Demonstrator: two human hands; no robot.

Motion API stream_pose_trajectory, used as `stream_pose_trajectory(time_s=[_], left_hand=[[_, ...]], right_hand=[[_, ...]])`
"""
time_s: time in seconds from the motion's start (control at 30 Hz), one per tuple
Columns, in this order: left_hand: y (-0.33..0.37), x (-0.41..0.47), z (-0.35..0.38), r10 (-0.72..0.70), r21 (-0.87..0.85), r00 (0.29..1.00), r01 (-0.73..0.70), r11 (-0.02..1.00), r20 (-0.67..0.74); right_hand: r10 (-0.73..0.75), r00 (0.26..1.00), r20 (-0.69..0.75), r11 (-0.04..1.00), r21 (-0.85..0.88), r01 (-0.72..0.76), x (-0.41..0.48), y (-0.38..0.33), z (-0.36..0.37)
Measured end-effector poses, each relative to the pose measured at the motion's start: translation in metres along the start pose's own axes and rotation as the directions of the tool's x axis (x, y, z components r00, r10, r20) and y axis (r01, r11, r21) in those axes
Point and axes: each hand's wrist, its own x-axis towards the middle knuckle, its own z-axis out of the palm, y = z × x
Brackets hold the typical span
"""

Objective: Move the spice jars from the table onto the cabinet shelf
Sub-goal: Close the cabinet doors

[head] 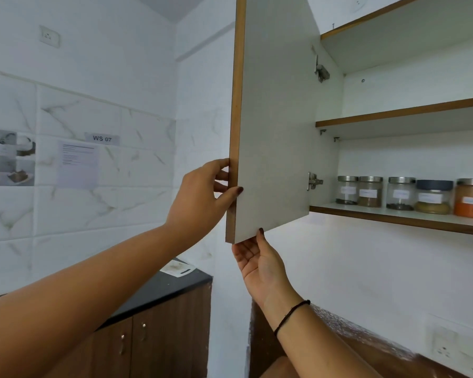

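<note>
Five clear, lidded spice jars [400,193] stand on the lowest wood-edged shelf [393,218], three o'clock from both hands. The left hand [200,197] pinches the upright white cabinet door [273,132] by its free edge. The right hand [260,266], loose-fingered and nearer, touches its bottom edge.

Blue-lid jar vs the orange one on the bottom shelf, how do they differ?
The blue-lid jar has a dark blue lid; the orange jar has a silver one. The blue-lid jar holds a shallow yellowish layer; the orange jar looks far fuller. Both stand upright on the bottom shelf with white labels.
</note>
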Motion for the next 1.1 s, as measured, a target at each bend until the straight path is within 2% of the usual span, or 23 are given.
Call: stream_pose_trajectory(time_s=[0.17,0.57,0.63,0.7,0.77,0.87,1.0,1.1], left_hand=[[0.014,-0.001,0.005,0.071,0.026,0.995,-0.073,0.997,0.062],[0.035,-0.009,0.052,0.249,-0.110,0.965,-0.240,0.965,0.081],[0.040,-0.009,0.063,0.250,-0.154,0.965,-0.236,0.960,0.080],[0.046,-0.011,0.074,0.248,-0.197,0.966,-0.230,0.953,0.071],[0.054,-0.012,0.084,0.265,-0.225,0.962,-0.246,0.943,0.060],[0.067,-0.011,0.096,0.320,-0.222,0.946,-0.301,0.927,0.052],[0.083,-0.010,0.116,0.391,-0.251,0.919,-0.366,0.896,0.057],[0.097,-0.010,0.133,0.435,-0.252,0.896,-0.403,0.880,0.086]], right_hand=[[-0.029,0.999,-0.046,0.999,-0.036,0.027,-0.016,-0.013,-0.008],[-0.106,0.988,-0.115,0.992,-0.079,0.098,-0.041,-0.045,-0.031],[-0.118,0.986,-0.117,0.986,-0.128,0.103,-0.045,-0.051,-0.038],[-0.159,0.979,-0.127,0.960,-0.252,0.123,-0.049,-0.058,-0.047],[-0.250,0.958,-0.141,0.883,-0.439,0.166,-0.052,-0.066,-0.056],[-0.391,0.915,-0.095,0.697,-0.680,0.227,-0.058,-0.080,-0.067],[-0.554,0.830,-0.068,0.469,-0.849,0.243,-0.067,-0.092,-0.076],[-0.654,0.752,-0.083,0.344,-0.918,0.198,-0.068,-0.100,-0.088]])
